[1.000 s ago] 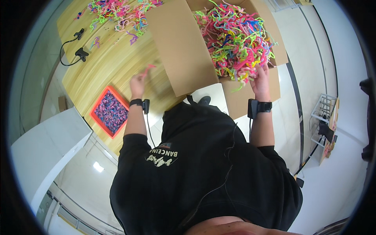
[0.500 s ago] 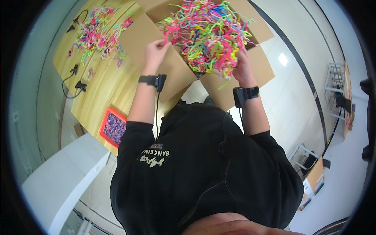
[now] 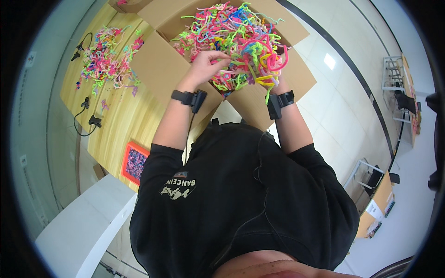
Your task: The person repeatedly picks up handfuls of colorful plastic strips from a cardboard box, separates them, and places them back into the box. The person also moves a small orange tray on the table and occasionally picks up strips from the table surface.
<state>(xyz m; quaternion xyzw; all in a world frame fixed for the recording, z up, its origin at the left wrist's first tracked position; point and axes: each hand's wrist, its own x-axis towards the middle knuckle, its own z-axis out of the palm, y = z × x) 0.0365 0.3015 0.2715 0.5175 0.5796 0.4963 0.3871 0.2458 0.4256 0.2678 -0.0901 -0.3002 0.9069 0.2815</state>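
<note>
Black short-sleeved printed shirt (image 3: pixel 241 194), black band (image 3: pixel 187 97) strapped on each wrist.

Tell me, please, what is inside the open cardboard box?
The cardboard box holds a tangled heap of bright pipe cleaners, with the left hand on it. The heap covers the box's bottom and most of the right hand.

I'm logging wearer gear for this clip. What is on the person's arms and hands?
Both forearms are bare below short black sleeves. Each wrist carries a black band with a small black box: left wrist band, right wrist band. A thin dark cable runs down from the left one. The left hand is bare, without glove or ring.
</note>
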